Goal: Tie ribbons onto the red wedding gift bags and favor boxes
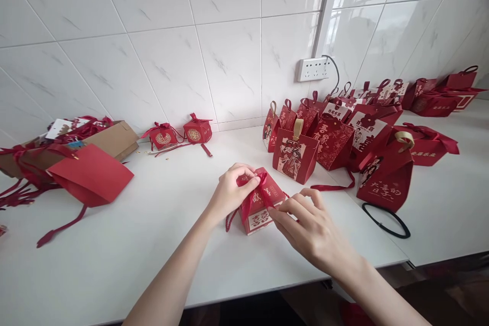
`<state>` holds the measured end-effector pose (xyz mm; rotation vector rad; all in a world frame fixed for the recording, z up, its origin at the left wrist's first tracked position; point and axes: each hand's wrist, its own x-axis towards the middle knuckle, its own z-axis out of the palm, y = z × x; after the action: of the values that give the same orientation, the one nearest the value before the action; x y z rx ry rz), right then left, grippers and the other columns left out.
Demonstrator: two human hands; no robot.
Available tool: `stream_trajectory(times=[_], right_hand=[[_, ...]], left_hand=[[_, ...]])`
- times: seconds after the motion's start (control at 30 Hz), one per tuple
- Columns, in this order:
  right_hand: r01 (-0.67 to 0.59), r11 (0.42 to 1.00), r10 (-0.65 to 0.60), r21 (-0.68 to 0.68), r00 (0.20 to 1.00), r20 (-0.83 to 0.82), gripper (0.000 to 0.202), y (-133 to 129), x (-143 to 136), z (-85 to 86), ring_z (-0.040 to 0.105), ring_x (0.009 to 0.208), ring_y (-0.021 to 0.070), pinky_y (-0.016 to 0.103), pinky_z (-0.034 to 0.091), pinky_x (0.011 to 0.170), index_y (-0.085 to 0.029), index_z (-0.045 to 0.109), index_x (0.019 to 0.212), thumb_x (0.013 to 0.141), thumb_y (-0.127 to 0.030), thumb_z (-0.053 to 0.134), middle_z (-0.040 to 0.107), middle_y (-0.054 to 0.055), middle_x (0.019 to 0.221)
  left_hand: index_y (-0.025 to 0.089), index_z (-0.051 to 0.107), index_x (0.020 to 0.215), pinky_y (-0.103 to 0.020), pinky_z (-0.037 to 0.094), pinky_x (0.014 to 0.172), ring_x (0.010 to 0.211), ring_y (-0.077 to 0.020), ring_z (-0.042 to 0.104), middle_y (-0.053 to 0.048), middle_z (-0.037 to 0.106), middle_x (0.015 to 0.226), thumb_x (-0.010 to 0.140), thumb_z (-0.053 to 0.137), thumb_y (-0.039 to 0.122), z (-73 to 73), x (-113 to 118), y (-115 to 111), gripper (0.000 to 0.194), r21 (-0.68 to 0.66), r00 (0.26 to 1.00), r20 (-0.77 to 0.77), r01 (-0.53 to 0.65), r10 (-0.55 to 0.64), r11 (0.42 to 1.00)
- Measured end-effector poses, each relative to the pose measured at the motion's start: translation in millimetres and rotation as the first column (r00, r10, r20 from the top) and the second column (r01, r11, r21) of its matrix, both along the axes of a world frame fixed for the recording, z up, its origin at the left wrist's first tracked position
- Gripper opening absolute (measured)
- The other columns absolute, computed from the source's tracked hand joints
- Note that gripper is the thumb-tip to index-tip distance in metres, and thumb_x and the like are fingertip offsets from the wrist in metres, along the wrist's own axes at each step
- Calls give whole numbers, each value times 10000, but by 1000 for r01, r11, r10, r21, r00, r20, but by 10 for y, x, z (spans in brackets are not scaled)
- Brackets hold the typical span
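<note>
A red gift box (256, 220) with pale panels and printed characters stands on the white table (153, 265), near its front edge. A red ribbon (248, 205) is looped in a bow on top of it. My left hand (231, 188) pinches the ribbon at the knot, its fingers closed, from the box's upper left. At the box's right side, my right hand (305, 219) has its thumb and forefinger closed on a hanging ribbon end. A dark red cord shows at the box's lower left.
Many red gift boxes (294, 158) crowd the right side, beside a black loop (385, 220). Two small boxes (162, 137) stand by the tiled wall. On the left are a cardboard box (110, 140) of ribbons and a red box (91, 175). A power strip (314, 69) is on the wall.
</note>
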<state>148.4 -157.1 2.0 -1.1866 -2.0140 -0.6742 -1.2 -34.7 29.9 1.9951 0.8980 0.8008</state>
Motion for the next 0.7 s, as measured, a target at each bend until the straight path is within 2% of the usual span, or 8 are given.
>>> stream_trajectory(times=[0.13,0.23,0.33,0.4,0.47,0.5,0.6,0.7], right_hand=[[7,1000,-8,14,1000,17,168,-5,11,-12,460,634,137,347,355,740,-138,633,828,845,-11,524,606,31,699],[-19,998,17,-60,999,-30,100,-27,38,46,492,650,149,361,358,748,-154,631,811,861,-110,556,613,32,703],[-59,984,9,-168,959,-283,185,29,100,194,505,646,153,329,371,689,-167,588,758,891,-275,519,591,31,686],[-33,938,-153,-345,853,-499,319,157,150,323,445,563,128,284,347,584,-184,503,668,921,-364,429,506,-1,599],[-69,801,-351,-595,750,-560,441,350,193,444,348,499,112,269,290,504,-200,411,595,925,-486,350,380,-28,530],[-120,712,-398,-692,743,-538,484,459,209,496,318,489,109,271,272,492,-202,390,573,914,-539,330,341,-32,519],[-222,473,-376,-853,824,-423,514,748,239,626,290,479,101,279,229,477,-198,362,526,854,-591,413,322,-31,514],[-263,312,-308,-913,881,-359,441,896,258,732,263,450,82,276,187,460,-195,382,527,794,-500,556,319,-46,515]], left_hand=[[194,592,700,-301,440,872,971,-175,604,-21,614,1063,817,569,338,-15,7,-6,187,-23,1000,21,-16,16,1000],[197,592,709,-294,441,866,946,-163,608,-11,621,1050,820,571,349,-16,0,-4,189,-42,1000,15,-9,10,999],[200,597,716,-293,440,869,952,-164,608,-6,626,1047,817,584,366,-11,-10,-1,194,-48,1000,14,9,-8,999],[200,594,711,-295,445,863,950,-167,609,-8,630,1040,816,585,368,-9,-11,1,198,-48,1000,22,18,-16,999],[199,587,705,-300,446,863,947,-170,610,-11,636,1023,815,584,360,-12,-6,0,195,-38,999,31,8,-7,999],[199,585,707,-302,445,864,949,-172,609,-13,638,1015,812,585,356,-16,-1,-1,188,-33,999,35,-1,2,999],[197,569,697,-311,441,858,957,-182,604,-22,637,997,797,595,349,-38,15,-3,184,-21,999,38,-26,27,999],[196,551,678,-318,438,856,957,-189,599,-30,630,998,789,598,358,-55,10,17,202,-15,999,32,-21,22,1000]])
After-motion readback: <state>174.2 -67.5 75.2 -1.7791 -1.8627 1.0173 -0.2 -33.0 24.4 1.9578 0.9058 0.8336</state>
